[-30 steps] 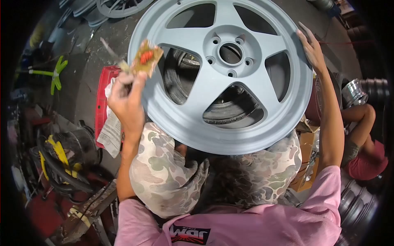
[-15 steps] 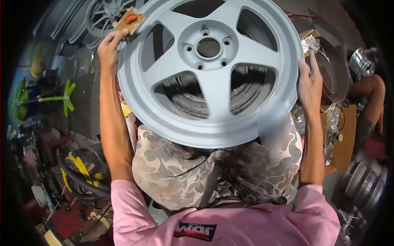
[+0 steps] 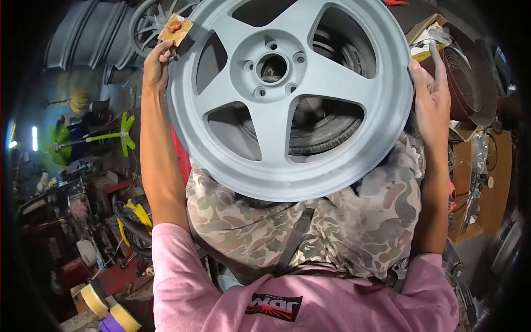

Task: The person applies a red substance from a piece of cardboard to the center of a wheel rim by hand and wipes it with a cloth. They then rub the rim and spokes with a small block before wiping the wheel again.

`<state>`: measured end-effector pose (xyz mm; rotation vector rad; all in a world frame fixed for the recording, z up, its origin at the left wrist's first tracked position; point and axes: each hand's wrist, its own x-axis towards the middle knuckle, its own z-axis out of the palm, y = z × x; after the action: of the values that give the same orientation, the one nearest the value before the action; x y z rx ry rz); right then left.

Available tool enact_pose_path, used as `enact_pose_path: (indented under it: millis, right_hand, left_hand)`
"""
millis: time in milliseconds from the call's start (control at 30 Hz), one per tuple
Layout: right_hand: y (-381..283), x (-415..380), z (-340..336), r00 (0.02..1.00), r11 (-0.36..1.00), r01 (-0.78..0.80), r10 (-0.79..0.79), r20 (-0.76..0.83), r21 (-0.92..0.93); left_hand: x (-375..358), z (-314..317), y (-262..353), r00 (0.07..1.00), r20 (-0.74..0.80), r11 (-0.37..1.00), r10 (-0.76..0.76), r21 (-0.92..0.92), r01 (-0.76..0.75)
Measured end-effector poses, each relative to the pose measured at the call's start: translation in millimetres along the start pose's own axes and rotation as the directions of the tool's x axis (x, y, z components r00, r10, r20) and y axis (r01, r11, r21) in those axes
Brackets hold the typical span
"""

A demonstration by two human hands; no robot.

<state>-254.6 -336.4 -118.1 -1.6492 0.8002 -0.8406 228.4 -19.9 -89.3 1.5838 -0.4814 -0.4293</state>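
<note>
A pale grey five-spoke wheel rim (image 3: 270, 130) leans over my lap, its face toward me. My left hand (image 3: 156, 69) is at its upper left edge, the fingers pinching a small tan card (image 3: 184, 27) with a dab of orange-red paste (image 3: 175, 27) on it. At the right edge, my right hand (image 3: 433, 99) grips the rim, thumb against the lip and one finger pointing up. Its other fingers are mostly hidden behind the edge. A dark tyre (image 3: 326, 138) shows through the spoke openings.
Grey wheels (image 3: 88, 33) stand at the back left, near a green-bladed fan (image 3: 127, 133). Tape rolls (image 3: 119, 318) lie at lower left. Rolled brown abrasive sheet (image 3: 464, 83) and a cardboard box (image 3: 481, 182) are at right.
The view has shifted, and the wheel rim has turned slightly clockwise. Both hands stay at its edges, the card still in my left. A seated person's leg at right has left the view.
</note>
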Motion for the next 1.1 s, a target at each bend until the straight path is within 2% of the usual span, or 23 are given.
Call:
enact_pose_path:
  millis: [100,167,200,233,300,333,367,433,467,500,567,600,633,667,700,733,767,833,900,967,1000,1033,1100]
  right_hand:
    - [5,0,5,0.997,0.997,0.065,-0.066,-0.037,-0.053]
    - [4,-8,4,0.999,0.993,0.038,-0.037,-0.010,0.109]
    - [2,-11,2,0.996,0.989,0.088,-0.088,-0.005,0.116]
    - [8,-17,-13,1.000,0.989,-0.011,0.006,0.030,0.149]
    - [-1,-28,-11,0.994,0.940,-0.109,0.111,0.011,0.322]
    - [6,-30,-20,0.992,0.936,-0.127,0.128,0.021,0.328]
    - [19,-32,-36,0.986,0.961,-0.144,0.121,0.111,0.234]
    - [33,-34,-52,0.968,0.977,-0.164,0.134,0.210,0.134]
    - [34,-35,-54,0.962,0.979,-0.148,0.109,0.251,0.142]
    - [37,-35,-55,0.953,0.980,-0.132,0.083,0.290,0.152]
    - [53,-36,-63,0.964,0.988,-0.093,0.058,0.259,0.126]
    - [53,-38,-69,0.941,0.974,-0.179,0.130,0.311,0.135]
    - [53,-39,-73,0.912,0.955,-0.260,0.195,0.361,0.141]
    - [54,-39,-78,0.911,0.956,-0.256,0.190,0.365,0.141]
    - [54,-39,-82,0.874,0.929,-0.339,0.253,0.414,0.147]
    - [53,-40,-87,0.830,0.896,-0.421,0.315,0.461,0.145]
    - [56,-41,-93,0.829,0.897,-0.420,0.315,0.462,0.141]
    - [60,-38,-101,0.799,0.887,-0.443,0.327,0.504,0.128]
    - [20,-33,-88,0.848,0.906,-0.398,0.303,0.436,0.145]
    - [1,-23,-103,0.836,0.955,-0.270,0.295,0.462,-0.122]
    - [-12,-25,-101,0.922,0.976,-0.159,0.201,0.330,-0.151]
    - [-30,-23,-104,0.954,0.965,-0.149,0.198,0.226,-0.217]
    - [-53,-20,-116,0.988,0.977,-0.074,0.099,0.117,-0.201]
  left_hand:
    - [-10,1,7,0.999,-0.018,0.999,-0.043,-0.018,0.042]
    - [-19,-9,6,0.999,-0.008,0.998,-0.034,-0.048,0.034]
    - [-23,-16,4,1.000,0.014,0.996,-0.022,-0.086,0.023]
    - [-33,-12,-4,0.999,0.007,0.997,-0.033,-0.065,0.033]
    - [-58,-14,-7,0.999,0.027,0.966,-0.041,-0.255,0.047]
    - [-68,-11,-10,0.988,-0.134,0.963,-0.080,-0.265,0.042]
    - [-64,-63,-32,0.987,0.162,0.909,-0.017,-0.409,0.083]
    - [-100,-10,-13,0.978,-0.210,0.945,-0.016,-0.324,-0.054]
    - [-103,-18,-6,0.996,0.090,0.893,0.024,-0.450,0.019]
    - [-113,-15,-10,0.992,-0.125,0.929,-0.009,-0.367,-0.038]
    - [-119,-29,-13,0.961,0.241,0.892,0.139,-0.452,-0.016]
    - [-126,-8,-6,0.963,0.235,0.893,0.135,-0.450,-0.016]
    - [-135,15,0,0.998,-0.043,0.926,0.037,-0.374,-0.051]
    - [-141,30,7,0.945,-0.325,0.954,-0.038,-0.293,-0.062]
    - [-142,15,3,0.944,-0.329,0.953,-0.034,-0.294,-0.069]
    - [-144,-9,-5,0.969,-0.247,0.941,-0.029,-0.334,-0.057]
    - [-145,-22,-9,0.986,-0.162,0.927,-0.024,-0.373,-0.039]
    - [-153,-13,-6,0.990,-0.139,0.914,-0.017,-0.404,-0.040]
    - [-161,6,3,0.997,-0.066,0.923,-0.047,-0.385,0.018]
    - [-164,28,11,0.998,-0.070,0.911,-0.009,-0.411,-0.021]
    - [-163,39,20,0.988,-0.135,0.948,-0.078,-0.316,0.032]
    - [-162,45,30,0.968,-0.204,0.970,-0.145,-0.220,0.099]
    - [-161,45,50,0.974,-0.189,0.982,-0.124,-0.162,0.094]
